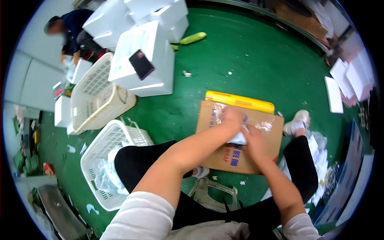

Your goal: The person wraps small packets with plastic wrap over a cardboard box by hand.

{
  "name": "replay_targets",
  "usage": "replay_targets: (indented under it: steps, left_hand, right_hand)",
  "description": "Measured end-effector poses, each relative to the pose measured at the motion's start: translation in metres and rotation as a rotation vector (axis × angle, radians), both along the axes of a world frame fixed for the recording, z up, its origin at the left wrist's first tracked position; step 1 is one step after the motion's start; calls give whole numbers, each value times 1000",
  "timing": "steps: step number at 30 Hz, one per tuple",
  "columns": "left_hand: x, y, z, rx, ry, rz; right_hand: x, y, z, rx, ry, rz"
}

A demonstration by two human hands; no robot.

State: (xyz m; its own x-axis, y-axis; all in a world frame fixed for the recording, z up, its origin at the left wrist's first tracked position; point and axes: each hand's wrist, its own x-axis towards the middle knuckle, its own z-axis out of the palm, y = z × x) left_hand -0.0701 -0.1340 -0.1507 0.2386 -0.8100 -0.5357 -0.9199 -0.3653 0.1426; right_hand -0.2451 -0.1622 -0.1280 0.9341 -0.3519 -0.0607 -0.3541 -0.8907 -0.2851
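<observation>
A brown cardboard carton [216, 164] with blue and red printing, including "WRAP", lies in front of me between my knees. Over its top, my left hand [233, 120] is closed with bent fingers; motion blurs it, and what it grips is hidden. My right hand [255, 140] is close beside it, its fingers closed on a small white bundle [239, 138] whose kind I cannot make out. Shiny clear film [218, 112] shows on the carton near both hands. Along the carton's far edge lies a yellow roll [240, 101] with red markings.
To the left stand two white plastic baskets [86, 160], the nearer holding pale plastic bags [108, 176]. White foam boxes [168, 68] are stacked beyond, a black phone [141, 64] on one. Another person [76, 28] bends at far left. A green vegetable [193, 38] lies on the floor.
</observation>
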Motion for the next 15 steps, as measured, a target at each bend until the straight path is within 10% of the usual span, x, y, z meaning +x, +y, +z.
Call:
replay_targets:
  steps: [5, 15]
  left_hand:
    - [11, -29, -54, -839, 442, -433]
    - [-12, 5, -105, -831, 164, -647]
  right_hand:
    - [45, -50, 44, 408, 316, 344]
    - [59, -54, -15, 1276, 974, 192]
